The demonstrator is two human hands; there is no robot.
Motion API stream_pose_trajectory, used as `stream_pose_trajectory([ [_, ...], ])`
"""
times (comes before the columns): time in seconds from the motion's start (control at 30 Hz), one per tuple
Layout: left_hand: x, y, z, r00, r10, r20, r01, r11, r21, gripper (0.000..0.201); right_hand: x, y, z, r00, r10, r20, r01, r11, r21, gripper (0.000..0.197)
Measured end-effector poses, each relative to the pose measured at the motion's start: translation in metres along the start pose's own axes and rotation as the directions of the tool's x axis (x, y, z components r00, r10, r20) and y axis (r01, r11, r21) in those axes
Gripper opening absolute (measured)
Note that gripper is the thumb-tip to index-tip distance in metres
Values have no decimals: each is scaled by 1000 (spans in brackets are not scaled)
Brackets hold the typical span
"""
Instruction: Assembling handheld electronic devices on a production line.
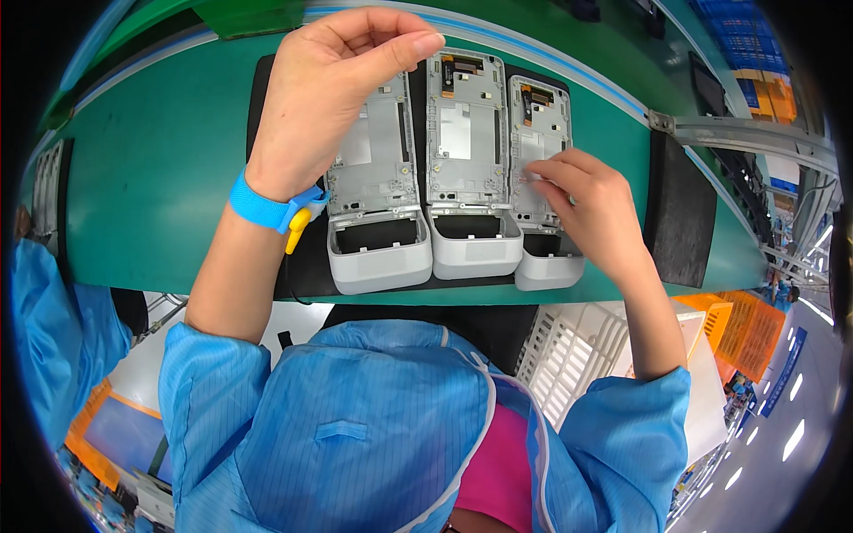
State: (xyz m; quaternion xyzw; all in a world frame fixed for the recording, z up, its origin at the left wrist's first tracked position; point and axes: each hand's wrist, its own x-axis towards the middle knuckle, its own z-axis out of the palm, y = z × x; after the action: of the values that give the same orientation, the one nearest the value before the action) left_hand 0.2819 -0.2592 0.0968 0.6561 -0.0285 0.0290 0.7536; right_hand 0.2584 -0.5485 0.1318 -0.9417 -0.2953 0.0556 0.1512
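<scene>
Three light grey plastic device housings lie side by side on a black mat (263,98): a left one (380,266), a middle one (466,178) and a right one (551,274). Each has a flat upper part and a hollow box-shaped end toward me. My left hand (324,98) is raised over the top of the left housing, thumb and forefinger pinched together near the middle one. What it pinches, if anything, cannot be made out. Above the right housing, my right hand (593,202) has its fingertips closed together; anything between them is too small to name. A blue wrist strap (267,211) with a yellow clip circles my left wrist.
The green tabletop (160,178) ends in a rail at the back. Toward the right are a dark mat (682,213) and a metal frame arm (746,133). A white slotted basket (569,342) stands below the front edge. Another person's blue sleeve (62,329) is at the left.
</scene>
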Motion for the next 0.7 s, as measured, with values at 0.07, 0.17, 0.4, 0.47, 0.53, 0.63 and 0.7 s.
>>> stream_pose_trajectory([
  [0.07, 0, 0, 0, 1000, -15, 7, 15, 999, -39, 23, -7, 0, -1, 997, -13, -71, 14, 1000, 10, 19],
  [0.17, 1, -2, 1, 1000, 1, 17, 0, 999, -49, 22, -14, -1, 0, 995, -43, -87, 40, 999, -27, 26],
  [0.4, 0, 2, 9, 996, 14, 87, -7, 997, -80, 20, -15, -2, 3, 994, -109, -26, 105, 987, -120, 32],
  [0.47, -2, 1, 12, 985, -38, 167, 53, 995, -90, 17, -13, -2, 1, 995, -95, -28, 92, 992, -90, 34],
  [0.53, -4, -1, 16, 978, -50, 202, 67, 995, -79, 15, -8, 2, -3, 996, -77, -33, 79, 996, 44, 34],
  [0.63, -6, 0, 19, 964, -81, 253, 93, 995, -36, 14, 1, -8, -13, 989, 84, -123, -37, 939, 342, 31],
  [0.7, -7, -4, 23, 948, -104, 301, 124, 991, -48, 15, 12, -15, -16, 982, 82, -171, -11, 924, 383, 28],
])
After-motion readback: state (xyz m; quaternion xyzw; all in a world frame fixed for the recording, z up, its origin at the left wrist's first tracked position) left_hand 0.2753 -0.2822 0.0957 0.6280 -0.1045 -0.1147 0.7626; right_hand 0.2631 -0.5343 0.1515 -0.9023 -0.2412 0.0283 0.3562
